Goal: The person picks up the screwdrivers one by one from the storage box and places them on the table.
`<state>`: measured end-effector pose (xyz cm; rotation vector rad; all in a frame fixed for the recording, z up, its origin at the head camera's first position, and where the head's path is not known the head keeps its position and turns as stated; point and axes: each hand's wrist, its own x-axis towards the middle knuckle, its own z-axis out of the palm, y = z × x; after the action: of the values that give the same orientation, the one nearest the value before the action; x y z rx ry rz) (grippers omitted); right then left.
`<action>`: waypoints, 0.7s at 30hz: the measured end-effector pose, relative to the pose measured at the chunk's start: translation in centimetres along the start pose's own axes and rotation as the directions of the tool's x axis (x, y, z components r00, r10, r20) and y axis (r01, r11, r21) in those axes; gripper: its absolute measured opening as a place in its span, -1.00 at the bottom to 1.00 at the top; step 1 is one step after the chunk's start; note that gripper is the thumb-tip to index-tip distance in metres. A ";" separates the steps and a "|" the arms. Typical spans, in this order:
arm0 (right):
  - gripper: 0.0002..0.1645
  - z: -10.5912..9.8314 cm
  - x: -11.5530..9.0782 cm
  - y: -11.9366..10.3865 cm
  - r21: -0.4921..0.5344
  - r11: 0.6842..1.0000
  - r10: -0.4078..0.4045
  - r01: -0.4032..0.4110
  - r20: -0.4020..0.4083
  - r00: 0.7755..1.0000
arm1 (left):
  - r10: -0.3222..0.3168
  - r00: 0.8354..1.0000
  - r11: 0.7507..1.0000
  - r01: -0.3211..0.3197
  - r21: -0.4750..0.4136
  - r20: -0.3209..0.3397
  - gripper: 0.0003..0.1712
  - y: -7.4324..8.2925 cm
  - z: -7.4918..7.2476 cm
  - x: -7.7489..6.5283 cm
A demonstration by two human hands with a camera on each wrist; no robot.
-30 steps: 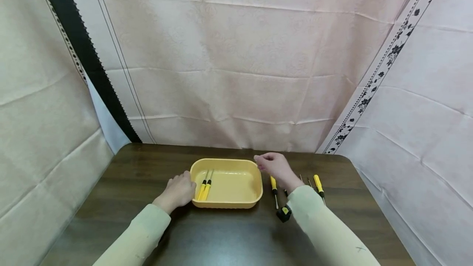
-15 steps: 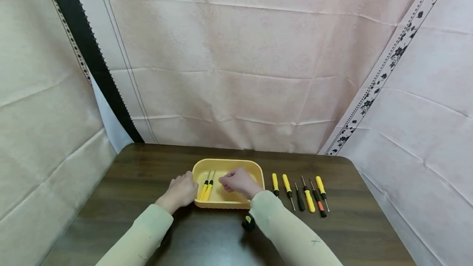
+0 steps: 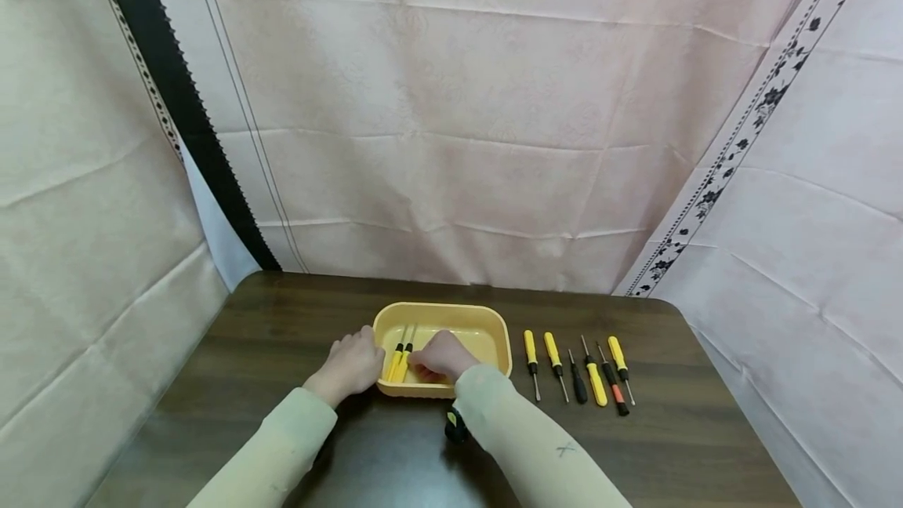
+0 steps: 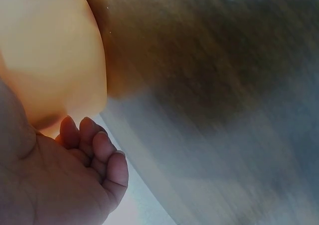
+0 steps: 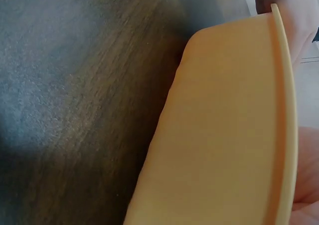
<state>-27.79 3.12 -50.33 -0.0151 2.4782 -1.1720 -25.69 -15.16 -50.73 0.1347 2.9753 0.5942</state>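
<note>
A shallow yellow tray (image 3: 487,321) sits on the table, with two yellow-and-black screwdrivers (image 3: 395,359) lying side by side at its left end. My left hand (image 3: 351,365) grips the tray's left rim; the left wrist view shows its fingers (image 4: 102,152) curled against the outer wall. My right hand (image 3: 443,357) is down inside the tray, its fingertips right at the handle of the right-hand screwdriver. I cannot tell whether they pinch it, since the hand itself hides them. In the right wrist view the tray wall (image 5: 224,120) covers most of that hand.
Right of the tray several screwdrivers lie in a row on the dark wooden table (image 3: 677,429): yellow-and-black ones (image 3: 553,353), a short black one (image 3: 578,384) and a red-and-black one (image 3: 615,389). Light patterned cloth (image 3: 451,132) hangs behind the table and at both sides.
My right hand has moved left from above the row of screwdrivers, across the tray's rim and down to the screwdrivers inside it. The left hand stays on the rim.
</note>
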 end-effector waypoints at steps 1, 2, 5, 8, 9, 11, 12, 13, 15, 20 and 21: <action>-0.70 0.0 0.0 -0.1 -0.007 1.000 0.002 -0.002 -0.002 1.000 | 0.000 1.000 1.000 0.000 0.002 0.001 -0.53 0.0 -0.1 0.0; -0.71 0.1 0.1 -0.2 -0.015 1.000 0.000 0.000 -0.004 1.000 | 0.001 1.000 1.000 -0.001 0.003 0.002 -0.53 0.0 -0.1 0.0; -0.70 0.2 0.2 -0.4 -0.055 0.998 -0.007 0.006 -0.014 1.000 | -0.002 1.000 1.000 0.002 0.000 0.009 -0.51 0.1 -0.3 -0.1; -0.68 0.4 0.1 -0.7 -0.090 0.996 -0.017 0.014 -0.033 0.999 | -0.004 1.000 1.000 0.004 -0.005 0.010 -0.51 0.2 -0.3 -0.1; -0.68 0.4 0.1 -0.8 -0.101 0.995 -0.021 0.017 -0.038 0.999 | -0.005 1.000 1.000 0.005 -0.002 0.007 -0.51 0.2 -0.3 -0.1; -0.67 0.4 0.1 -0.9 -0.114 0.993 -0.031 0.025 -0.047 0.998 | -0.001 1.000 1.000 0.001 0.000 0.001 -0.52 0.2 -0.2 -0.1; -0.68 0.5 0.1 -1.0 -0.116 0.993 -0.034 0.028 -0.047 0.998 | 0.002 1.000 1.000 -0.002 0.001 -0.002 -0.53 0.2 -0.2 -0.1; -0.68 0.5 0.1 -1.0 -0.117 0.993 -0.033 0.028 -0.046 0.998 | 0.006 1.000 1.000 -0.006 0.004 -0.004 -0.54 0.2 -0.2 -0.1; -0.69 0.4 0.0 -1.0 -0.119 0.992 -0.033 0.027 -0.047 0.998 | 0.014 1.000 1.000 -0.014 0.005 -0.006 -0.54 0.2 -0.2 -0.1; -0.71 -0.2 0.0 -0.5 -0.123 0.992 -0.005 0.000 -0.044 0.999 | 0.024 1.000 1.000 -0.024 0.009 -0.006 -0.55 0.2 -0.2 -0.1; -0.71 -0.3 0.0 -0.4 -0.127 0.992 0.001 -0.006 -0.042 0.999 | 0.025 1.000 1.000 -0.025 0.011 -0.007 -0.55 0.1 -0.2 -0.1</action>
<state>-27.98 3.14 -49.88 -0.0219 2.5845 -1.0207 -25.64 -15.13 -50.49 0.1719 2.9879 0.5828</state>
